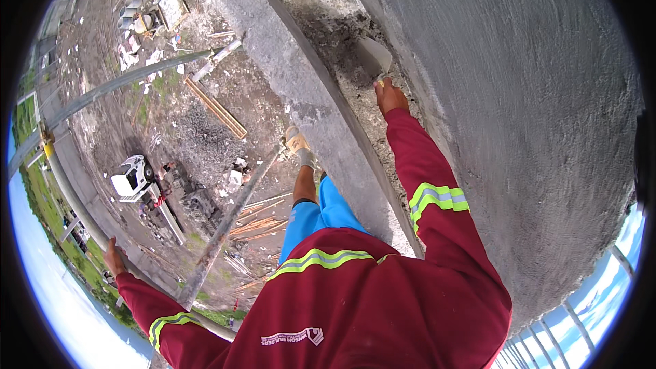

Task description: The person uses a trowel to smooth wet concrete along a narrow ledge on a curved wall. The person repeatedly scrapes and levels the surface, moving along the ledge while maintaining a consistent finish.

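Observation:
My right hand [391, 97] is closed round the handle of a trowel [374, 56]. The trowel's pale blade lies in a concrete trough [321, 0] beside a grey plastered wall [526, 96]. Dark, wet-looking mortar [339, 41] sits around the blade. Far to the left, my left hand [114, 257] grips a scaffold pipe [76, 205]; some of its fingers are hidden. One sandalled foot [296, 141] shows at the outer edge of the concrete ledge [273, 48].
More scaffold pipes [130, 82] cross the left side, and a diagonal pole [229, 225] stands near my legs. Far below on the ground are a white truck [133, 179], timber lengths [215, 107] and scattered rubble. Metal bars [579, 324] show at the lower right.

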{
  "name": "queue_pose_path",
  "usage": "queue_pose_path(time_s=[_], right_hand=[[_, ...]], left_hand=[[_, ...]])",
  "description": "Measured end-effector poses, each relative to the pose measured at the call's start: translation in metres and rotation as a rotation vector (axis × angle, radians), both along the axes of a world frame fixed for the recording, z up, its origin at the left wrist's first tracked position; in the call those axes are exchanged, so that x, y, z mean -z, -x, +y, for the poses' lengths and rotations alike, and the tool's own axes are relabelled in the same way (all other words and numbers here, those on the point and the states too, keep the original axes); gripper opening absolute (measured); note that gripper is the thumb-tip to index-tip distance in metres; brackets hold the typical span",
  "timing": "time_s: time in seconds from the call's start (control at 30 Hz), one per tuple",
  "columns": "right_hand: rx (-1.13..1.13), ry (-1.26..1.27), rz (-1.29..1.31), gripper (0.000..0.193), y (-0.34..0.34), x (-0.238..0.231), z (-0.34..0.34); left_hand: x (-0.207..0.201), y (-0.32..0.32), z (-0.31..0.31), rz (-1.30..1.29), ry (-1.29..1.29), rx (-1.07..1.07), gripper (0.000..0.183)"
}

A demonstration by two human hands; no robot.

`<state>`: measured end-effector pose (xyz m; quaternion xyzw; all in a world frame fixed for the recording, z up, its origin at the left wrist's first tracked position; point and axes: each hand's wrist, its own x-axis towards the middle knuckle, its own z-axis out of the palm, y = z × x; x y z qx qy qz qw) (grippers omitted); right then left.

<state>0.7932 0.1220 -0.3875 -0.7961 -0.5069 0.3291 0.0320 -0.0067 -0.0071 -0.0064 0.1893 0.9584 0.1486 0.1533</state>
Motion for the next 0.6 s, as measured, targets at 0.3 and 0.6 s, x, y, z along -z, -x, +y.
queue_pose_path(time_s=[0.3, 0.6], right_hand=[[0.508, 0.302, 0.717, 0.043, 0.005, -0.061, -0.032], [-0.103, -0.157, -0.055, 0.041, 0.009, 0.000, 0.050]], left_hand=[[-0.004, -0.009, 0.001, -0.003, -0.004, 0.017, 0.039], [-0.004, -0.005, 0.001, 0.017, 0.005, 0.041, 0.038]])
